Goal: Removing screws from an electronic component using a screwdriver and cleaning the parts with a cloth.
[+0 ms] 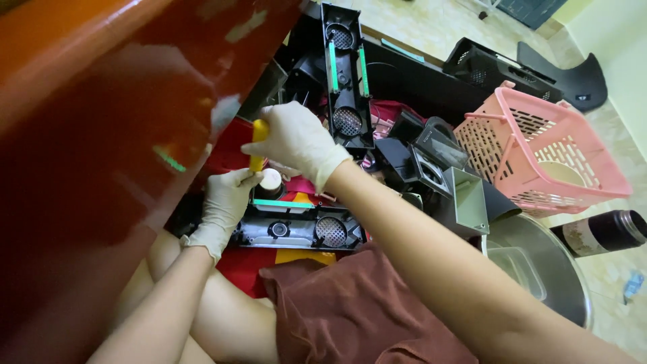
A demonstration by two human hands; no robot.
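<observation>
Nearest the camera, brown shorts (364, 317) cover the lap. Just beyond, a black plastic panel (300, 229) with round mesh grilles lies flat. The gloved left hand (226, 202) rests curled against its left end, steadying it. Above, the gloved right hand (296, 141) closes around a yellow-handled tool (258, 145), held upright with its tip hidden near the panel's edge. This looks like fastening or prying work; the next move calls for firm, straight pressure. Farther off stand another grille panel (347, 74) and a pink basket (546, 148).

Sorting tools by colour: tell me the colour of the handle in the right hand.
Yellow handle, gripped by the gloved right hand; head view.
</observation>
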